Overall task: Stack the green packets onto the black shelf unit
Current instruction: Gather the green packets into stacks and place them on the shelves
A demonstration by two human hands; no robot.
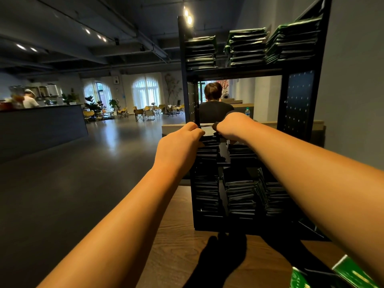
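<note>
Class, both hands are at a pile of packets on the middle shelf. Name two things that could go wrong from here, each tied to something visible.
1. The left hand and right hand grip the top of the middle pile, which is tall and narrow. A sideways nudge on release could topple it.
2. The top-right stack sits tilted, so jolting the black shelf unit might send its packets sliding off.

The shelf unit point(299, 104) is black, its right side panel dotted with rows of small pale specks. The green packets point(247, 46) on top are dark green with pale edges; the bench point(176, 246) is brown with wavy wood grain.
</note>
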